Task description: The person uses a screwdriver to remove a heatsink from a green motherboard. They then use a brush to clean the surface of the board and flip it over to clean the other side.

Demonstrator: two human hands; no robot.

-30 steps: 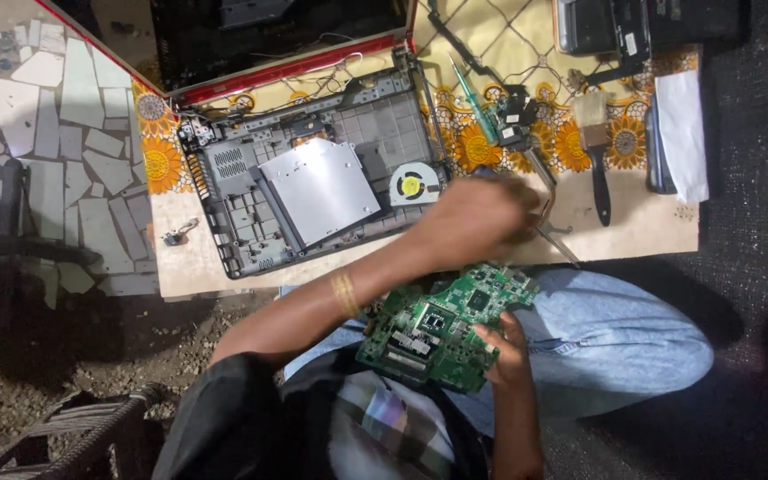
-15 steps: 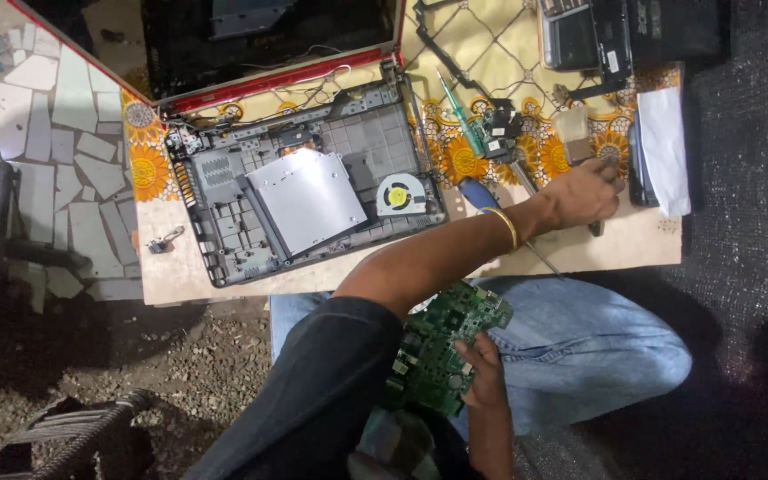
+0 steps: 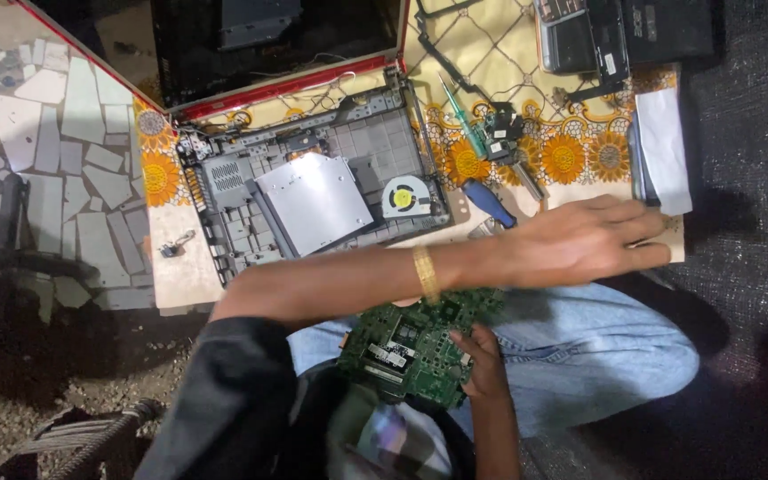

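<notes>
We see the left hand [image 3: 593, 240] stretched flat across to the right of the scene, fingers extended and together, resting palm-down on the near right corner of the flowered cloth [image 3: 571, 156] with nothing in its grip; its fingertips lie just beside a white sheet of paper [image 3: 664, 147]. The right hand [image 3: 482, 364] is closed on the right edge of a green circuit board [image 3: 411, 342], which sits near us over the lap, just below the crossing left forearm (a gold bangle [image 3: 425, 273] circles that wrist). Farther off, on the cloth-covered bench, lies the opened laptop base [image 3: 313, 191] with its round fan [image 3: 406, 196]. A blue-handled screwdriver [image 3: 489, 203] lies just beyond the left wrist, and a green-handled screwdriver [image 3: 462, 120] farther back.
</notes>
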